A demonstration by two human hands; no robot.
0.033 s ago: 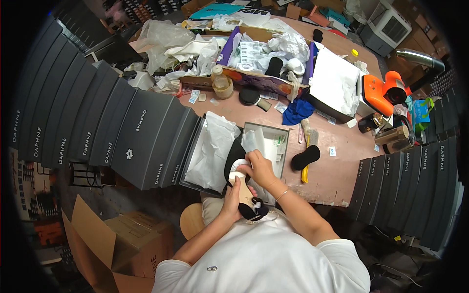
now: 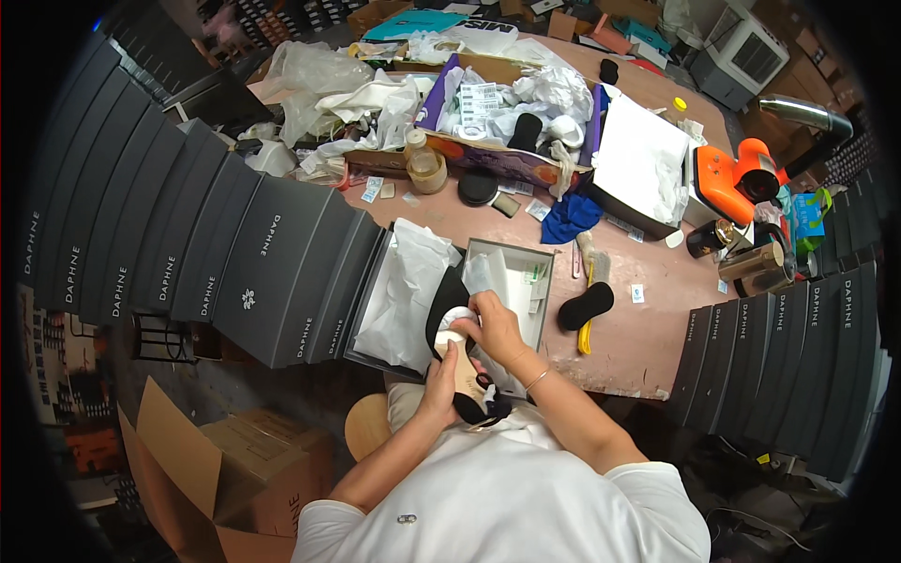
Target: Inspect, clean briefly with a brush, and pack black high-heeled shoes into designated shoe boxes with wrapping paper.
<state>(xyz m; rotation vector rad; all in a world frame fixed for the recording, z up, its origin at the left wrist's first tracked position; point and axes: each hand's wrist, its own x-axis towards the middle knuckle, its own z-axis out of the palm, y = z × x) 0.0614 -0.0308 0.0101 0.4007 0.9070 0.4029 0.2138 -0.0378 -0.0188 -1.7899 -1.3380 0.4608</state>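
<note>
Over the front edge of the table, my left hand (image 2: 440,383) grips a black shoe (image 2: 466,375) with a beige insole from its left side. Pinched around the shoe's black upper end is my right hand (image 2: 494,324), its thumb reaching inside beside something white there, perhaps paper or lining. Dark straps bunch at the end nearest my body. Behind the shoe, an open grey shoe box (image 2: 378,357) holds crumpled white tissue paper (image 2: 405,296). Right of it, a second open box part (image 2: 537,251) with a white inside holds small packets. My fingertips are partly hidden.
Grey shoe boxes (image 2: 272,272) stand in rows at left and right. On the table lie a black shoe-shaped pad (image 2: 586,306), a brush (image 2: 589,253), a blue cloth (image 2: 571,220) and a glue jar (image 2: 427,174). An orange hot-air tool (image 2: 721,184) stands right; an open carton (image 2: 178,450) sits low left.
The shoe and both my hands have shifted very slightly left. My grip looks the same.
</note>
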